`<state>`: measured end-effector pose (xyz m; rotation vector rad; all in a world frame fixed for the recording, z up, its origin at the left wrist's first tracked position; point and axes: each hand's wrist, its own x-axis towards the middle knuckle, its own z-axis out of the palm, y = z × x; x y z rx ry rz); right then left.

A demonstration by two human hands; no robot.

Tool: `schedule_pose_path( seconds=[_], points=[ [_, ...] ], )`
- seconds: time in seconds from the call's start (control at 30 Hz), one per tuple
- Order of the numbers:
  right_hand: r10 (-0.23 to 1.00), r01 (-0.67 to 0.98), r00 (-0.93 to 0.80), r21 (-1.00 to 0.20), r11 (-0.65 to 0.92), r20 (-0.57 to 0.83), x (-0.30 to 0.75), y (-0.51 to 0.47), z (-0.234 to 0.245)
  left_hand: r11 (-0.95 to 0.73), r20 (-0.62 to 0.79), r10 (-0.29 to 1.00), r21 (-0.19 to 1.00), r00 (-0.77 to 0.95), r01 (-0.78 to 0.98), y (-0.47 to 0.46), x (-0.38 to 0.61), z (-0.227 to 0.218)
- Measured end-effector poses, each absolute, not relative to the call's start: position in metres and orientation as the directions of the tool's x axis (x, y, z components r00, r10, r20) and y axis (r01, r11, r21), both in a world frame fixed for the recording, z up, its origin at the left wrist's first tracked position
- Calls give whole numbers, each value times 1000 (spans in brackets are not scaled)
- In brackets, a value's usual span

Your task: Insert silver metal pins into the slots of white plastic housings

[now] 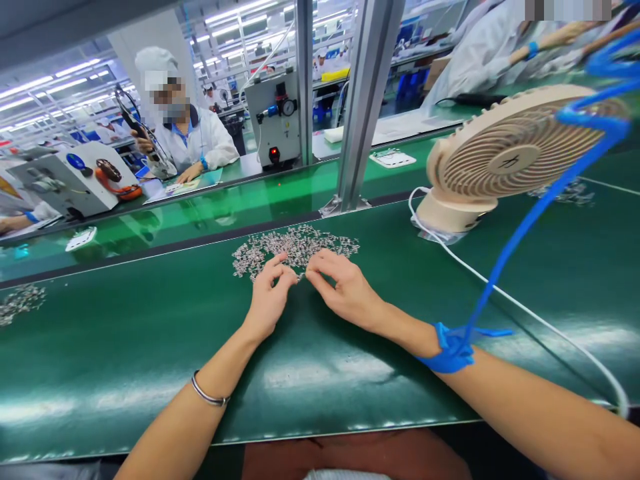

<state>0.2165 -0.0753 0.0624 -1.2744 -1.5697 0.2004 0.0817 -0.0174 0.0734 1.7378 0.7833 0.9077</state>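
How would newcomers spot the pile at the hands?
Across the glossy green tabletop stands a thick grey metal post. Below left of its foot lies a pile of tiny silvery metal parts. Only this pile has the left hand and right hand at it.

Room light: bright, cool white, from rows of ceiling tubes [78, 67].
Green worktop [125, 320]: glossy; white glare patches at left, front centre and right.
Shadow: soft, dark, below the right forearm [540, 393].
Metal-part pile [300, 243]: fine detail unresolved.
Far background: soft; pixel blocks cover the co-worker's [217, 137] head.
Frame edges: wide-angle stretch; metal post [370, 100] leans.
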Motion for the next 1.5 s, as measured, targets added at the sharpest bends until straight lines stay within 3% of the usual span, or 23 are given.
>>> schedule_pose_path(
  seconds=[0.23,0.47,0.6,0.73,0.8,0.9,1.0,1.1,1.3,1.4,1.5],
  points=[
    [634,827,-16,-346,443,773,215,-77,54,24,-38,834,999,550,33,-18,81,79],
    [512,926,-103,-105,362,853,213,-81,58,314,-262,752,949,605,21,-19,83,83],
    [467,952,-160,10,307,869,211,-83,61,352,-304,721,935,623,48,-20,84,84],
    [414,947,-224,97,307,882,211,-82,62,249,-258,743,963,617,103,-21,84,83],
    [441,952,-208,77,297,873,212,-80,59,132,-197,768,980,610,151,-21,83,82],
    [563,957,-89,-86,276,822,216,-74,53,-149,-13,820,960,572,235,-19,81,79],
    [687,892,39,-336,304,726,220,-70,47,-466,260,814,827,520,315,-16,79,72],
    [754,815,66,-472,337,654,221,-70,45,-672,413,706,647,575,360,-15,77,66],
    [806,744,107,-585,323,582,216,-72,47,-817,472,571,403,672,412,-16,74,60],
    [834,699,148,-653,292,532,216,-71,48,-825,465,562,378,684,420,-16,74,61],
    [849,673,165,-687,275,502,216,-72,48,-798,444,594,428,671,423,-16,75,62]
  ],
)
